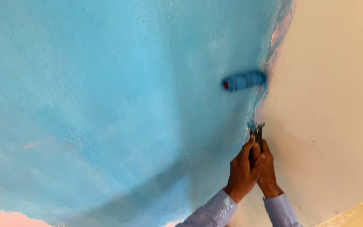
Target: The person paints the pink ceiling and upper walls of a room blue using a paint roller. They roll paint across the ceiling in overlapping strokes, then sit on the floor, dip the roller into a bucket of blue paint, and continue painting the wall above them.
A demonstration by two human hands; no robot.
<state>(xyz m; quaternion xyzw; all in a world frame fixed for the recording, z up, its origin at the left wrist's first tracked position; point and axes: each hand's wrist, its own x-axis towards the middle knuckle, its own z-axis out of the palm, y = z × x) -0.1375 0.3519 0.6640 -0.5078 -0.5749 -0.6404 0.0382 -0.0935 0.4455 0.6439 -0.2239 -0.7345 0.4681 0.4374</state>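
Roller: small paint roller (pixel 244 80), blue sleeve w/ red end cap, lying crosswise well above the fingers, pressed to the blue wall right by the corner.
Frame: thin wire arm (pixel 258 105), paint-smeared, runs down from the sleeve's right end to the handle.
Handle: dark grip (pixel 257 135), only its top showing just above the fingers.
Left hand: (pixel 242 170) fingers wrapped tight round the handle, fully closed on it.
Right hand: (pixel 267 168) just beside and partly behind the left, fingers also curled shut on the same handle.
Wall: blue-painted wall (pixel 106 96) spreads left of the fingers; pink patches at its lower edge and along the corner.
Side wall: cream wall (pixel 337 84) to the right of the fingers, unpainted.
Sleeves: pale shirt cuffs (pixel 219 210) below the fingers.
Handling: prob. light overall; sleeve soft, wet, drippy; wire arm likely flexes a bit; handle is the only clean, stiff place to hold, low grip as now looks sound.
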